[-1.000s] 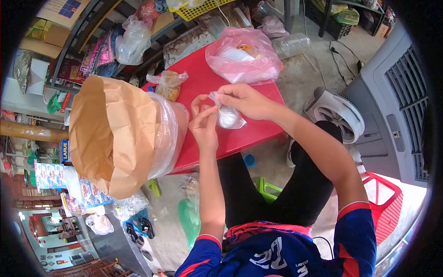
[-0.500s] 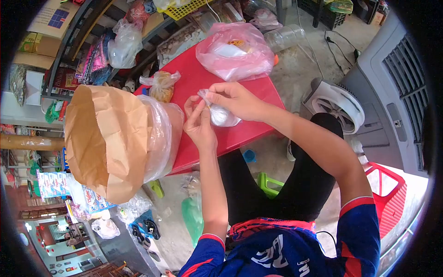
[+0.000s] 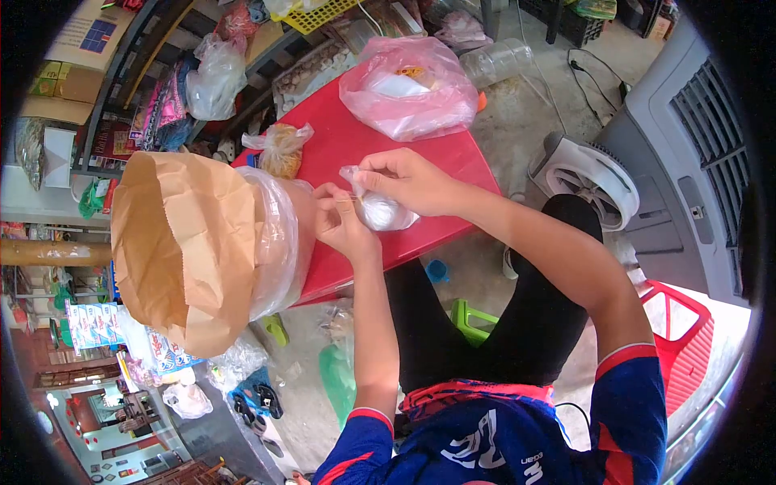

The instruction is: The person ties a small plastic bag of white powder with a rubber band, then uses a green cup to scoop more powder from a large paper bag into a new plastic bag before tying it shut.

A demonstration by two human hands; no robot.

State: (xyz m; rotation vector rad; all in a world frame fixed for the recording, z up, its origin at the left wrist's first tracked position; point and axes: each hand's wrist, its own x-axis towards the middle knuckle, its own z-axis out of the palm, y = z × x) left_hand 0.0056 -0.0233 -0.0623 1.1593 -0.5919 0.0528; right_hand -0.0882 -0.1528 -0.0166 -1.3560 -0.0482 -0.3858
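A small clear plastic bag (image 3: 386, 213) with white contents rests on the red table (image 3: 440, 234), its neck gathered upward. My right hand (image 3: 408, 179) is closed on the gathered neck, with the bag's end sticking out past the thumb. Just left of it, my left hand (image 3: 346, 225) pinches a thin yellowish rubber band (image 3: 349, 199), drawn out from the bag's neck. How far the band goes round the neck is hidden by the fingers. Behind my left hand sits a knotted clear bag (image 3: 281, 153) with yellow-brown contents.
A large open brown paper bag (image 3: 190, 250) inside clear plastic stands at the table's left. At the far end lies a pink plastic bag (image 3: 412, 93) holding something white and yellow. A grey air cooler (image 3: 671, 162) and a red stool (image 3: 683, 347) are on the right.
My left hand has moved slightly left, pulling the rubber band away from the bag's neck. My right hand keeps its hold on the neck.
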